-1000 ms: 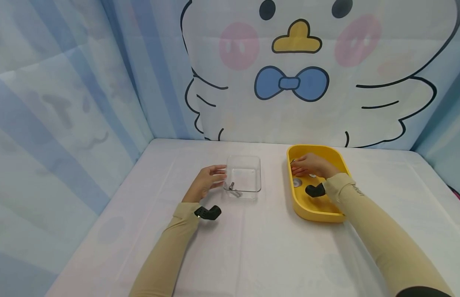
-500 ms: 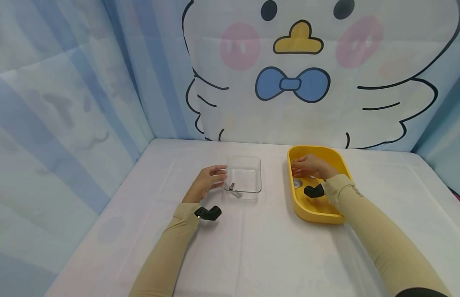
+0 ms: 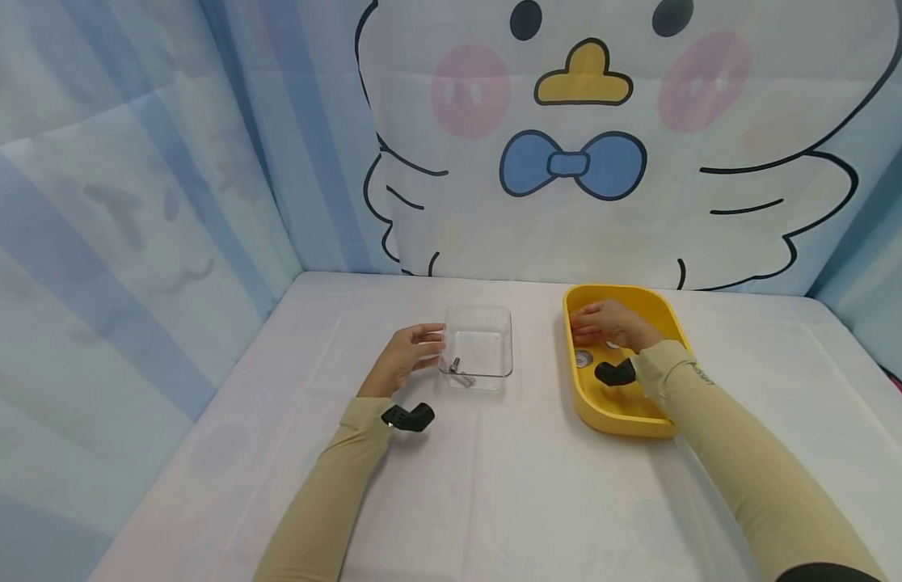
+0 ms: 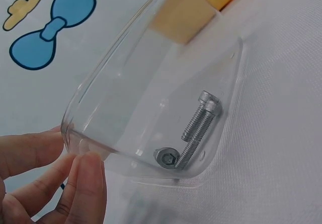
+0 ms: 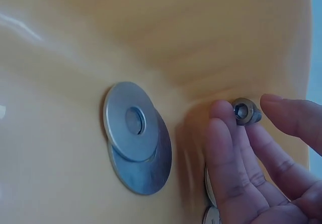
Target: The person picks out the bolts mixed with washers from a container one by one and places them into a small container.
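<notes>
My left hand (image 3: 402, 360) rests its fairly straight fingers against the left side of a clear plastic box (image 4: 118, 78). Inside, socket-head bolts (image 4: 198, 126) lie together in a lower corner, one with its hex socket facing the left wrist camera. My right hand (image 3: 613, 323) is down in a yellow tray (image 3: 592, 416), by its left wall. In the right wrist view its curled fingers and thumb are around another socket-head bolt (image 5: 244, 112), the hex socket facing the camera. Beside these fingers two large flat washers (image 5: 132, 121) overlap on the tray's surface.
More round metal pieces (image 5: 211, 216) are partly hidden behind the right fingers. Box and tray stand apart on a white-covered table (image 3: 538, 485). Behind rises a printed cloth backdrop (image 3: 567, 234), with a blue striped curtain (image 3: 131, 242) at the left.
The right hand shifts only slightly inside the tray. A small metal end seen at its fingertips earlier no longer shows in the head view. The left hand and the box stay put.
</notes>
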### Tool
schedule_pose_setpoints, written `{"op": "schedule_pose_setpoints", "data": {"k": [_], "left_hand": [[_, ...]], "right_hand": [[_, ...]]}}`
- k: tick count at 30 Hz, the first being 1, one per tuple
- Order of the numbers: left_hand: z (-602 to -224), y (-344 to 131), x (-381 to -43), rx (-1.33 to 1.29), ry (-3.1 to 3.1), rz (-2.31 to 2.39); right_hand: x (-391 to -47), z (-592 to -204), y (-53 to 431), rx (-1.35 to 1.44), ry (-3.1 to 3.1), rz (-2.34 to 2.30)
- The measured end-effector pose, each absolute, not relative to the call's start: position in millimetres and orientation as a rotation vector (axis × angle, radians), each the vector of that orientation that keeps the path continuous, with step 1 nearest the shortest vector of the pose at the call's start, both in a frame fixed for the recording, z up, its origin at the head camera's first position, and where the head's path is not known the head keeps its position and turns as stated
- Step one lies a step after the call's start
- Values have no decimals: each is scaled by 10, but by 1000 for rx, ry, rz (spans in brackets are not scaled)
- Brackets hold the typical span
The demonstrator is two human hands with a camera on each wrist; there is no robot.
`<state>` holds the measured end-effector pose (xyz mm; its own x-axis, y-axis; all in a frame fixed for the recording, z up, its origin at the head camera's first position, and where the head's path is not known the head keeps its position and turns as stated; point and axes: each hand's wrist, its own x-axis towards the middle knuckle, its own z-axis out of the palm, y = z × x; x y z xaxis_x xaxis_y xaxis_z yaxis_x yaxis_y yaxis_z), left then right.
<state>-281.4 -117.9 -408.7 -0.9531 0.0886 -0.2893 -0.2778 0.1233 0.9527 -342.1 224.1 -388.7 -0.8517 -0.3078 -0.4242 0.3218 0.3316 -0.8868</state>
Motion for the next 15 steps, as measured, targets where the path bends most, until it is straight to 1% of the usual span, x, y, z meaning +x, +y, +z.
{"op": "schedule_pose_setpoints", "data": {"k": [15], "left_hand": [[-4129,-1186,-2828,-161,2123,1920]], "right_hand": [[-3394,-3871,2233,63,2118,-1575]]}}
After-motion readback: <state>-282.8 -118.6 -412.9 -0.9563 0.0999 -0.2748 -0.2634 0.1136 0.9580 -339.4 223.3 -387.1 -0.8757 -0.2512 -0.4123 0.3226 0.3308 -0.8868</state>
